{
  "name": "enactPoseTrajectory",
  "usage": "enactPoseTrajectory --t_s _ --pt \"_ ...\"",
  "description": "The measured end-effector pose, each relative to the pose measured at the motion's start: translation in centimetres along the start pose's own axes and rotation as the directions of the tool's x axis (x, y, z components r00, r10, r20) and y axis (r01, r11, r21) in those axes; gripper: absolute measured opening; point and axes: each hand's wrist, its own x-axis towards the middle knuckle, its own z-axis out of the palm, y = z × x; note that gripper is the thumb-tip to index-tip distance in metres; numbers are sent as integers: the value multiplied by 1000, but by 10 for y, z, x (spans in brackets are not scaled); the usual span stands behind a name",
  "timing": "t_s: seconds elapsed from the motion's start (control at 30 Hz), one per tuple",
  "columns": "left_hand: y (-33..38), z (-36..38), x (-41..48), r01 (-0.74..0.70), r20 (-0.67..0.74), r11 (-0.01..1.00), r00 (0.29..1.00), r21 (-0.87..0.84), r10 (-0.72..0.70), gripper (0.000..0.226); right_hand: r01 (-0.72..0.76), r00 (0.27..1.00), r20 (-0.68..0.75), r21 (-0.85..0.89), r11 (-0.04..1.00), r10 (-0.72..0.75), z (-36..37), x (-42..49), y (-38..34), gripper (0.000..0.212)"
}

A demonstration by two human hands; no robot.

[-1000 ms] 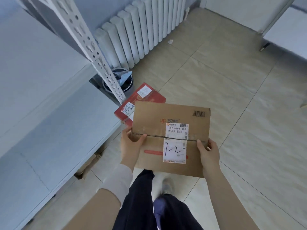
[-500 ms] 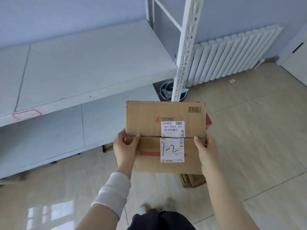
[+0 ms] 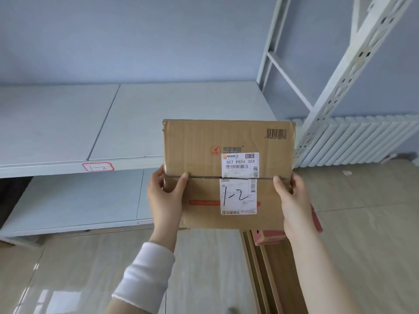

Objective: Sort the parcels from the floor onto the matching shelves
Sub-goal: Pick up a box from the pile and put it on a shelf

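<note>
Head view: left hand point(image 3: 164, 196) and right hand point(image 3: 292, 198) each grip the parcel point(image 3: 227, 173) edges, its "1-2" label facing up to match the shelf tag point(image 3: 98, 166).

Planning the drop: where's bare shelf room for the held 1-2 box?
Upper shelf, behind the 1-2 tag, is bare across to the upright post. Lower shelf beneath is bare too. Crowded: floor under the box, red parcel and cardboard.
</note>
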Motion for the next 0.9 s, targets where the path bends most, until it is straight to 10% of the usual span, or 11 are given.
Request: enactPoseTrajectory --t_s 0.37,0.9 --pt "51 92 94 -155 -67 982 987 -105 149 37 246 960 133 23 969 -247 22 146 -57 38" --pt "5 147 171 -173 -40 978 985 -120 169 38 244 943 240 -22 969 -232 45 262 -1 44"
